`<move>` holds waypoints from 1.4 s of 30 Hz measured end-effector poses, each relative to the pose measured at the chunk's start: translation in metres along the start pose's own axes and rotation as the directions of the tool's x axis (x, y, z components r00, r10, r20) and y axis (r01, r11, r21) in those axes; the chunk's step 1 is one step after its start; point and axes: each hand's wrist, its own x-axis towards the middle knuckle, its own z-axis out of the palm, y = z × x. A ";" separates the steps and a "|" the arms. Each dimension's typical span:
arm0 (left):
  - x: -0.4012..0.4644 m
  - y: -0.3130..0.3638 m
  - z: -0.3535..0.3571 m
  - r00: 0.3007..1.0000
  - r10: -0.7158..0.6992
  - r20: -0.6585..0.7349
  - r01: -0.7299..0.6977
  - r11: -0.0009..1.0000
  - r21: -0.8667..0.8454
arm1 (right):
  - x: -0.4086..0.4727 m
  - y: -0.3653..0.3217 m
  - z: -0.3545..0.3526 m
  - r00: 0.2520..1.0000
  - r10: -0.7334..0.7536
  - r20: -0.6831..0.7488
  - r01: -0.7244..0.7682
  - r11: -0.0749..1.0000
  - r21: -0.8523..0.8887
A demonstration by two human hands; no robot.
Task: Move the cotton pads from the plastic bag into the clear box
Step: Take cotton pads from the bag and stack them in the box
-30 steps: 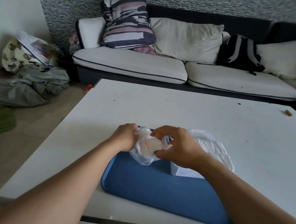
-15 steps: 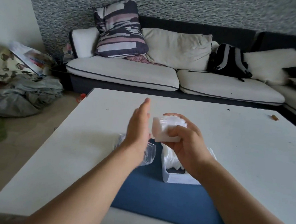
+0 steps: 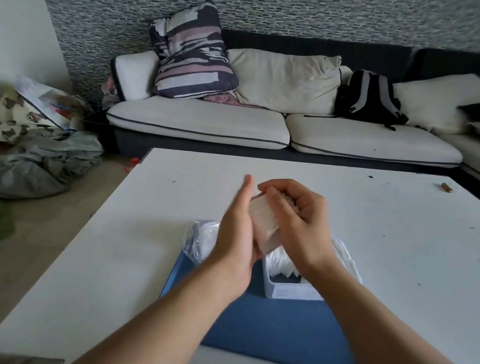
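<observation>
My right hand grips a stack of white cotton pads above the table. Against the stack's left end presses the flat palm of my left hand, its fingers straight. Below them the clear box stands on a blue tray, with several pads inside it. The crumpled plastic bag, still holding some pads, lies at the tray's far left corner, partly hidden behind my left hand.
The tray sits near the front edge of a white table. A small brown object lies at the far right of the table. A sofa with cushions and a backpack stands behind it.
My right hand pulled a stack of pads out of the bag and lifted it. My left hand let go of the bag and now presses flat against the stack.
</observation>
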 end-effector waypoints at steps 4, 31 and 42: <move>-0.002 0.031 -0.021 0.824 -0.476 0.307 0.467 0.878 0.107 | 0.004 -0.003 -0.010 0.987 0.068 0.146 -0.062 0.997 -0.042; -0.002 0.022 -0.024 0.898 -0.295 0.328 0.190 0.930 0.315 | -0.006 0.003 -0.016 0.919 -0.041 0.392 0.159 0.948 -0.274; -0.001 0.032 -0.031 0.872 -0.361 0.330 0.160 0.848 0.506 | 0.003 -0.002 -0.037 0.781 0.186 0.596 -0.237 0.971 0.007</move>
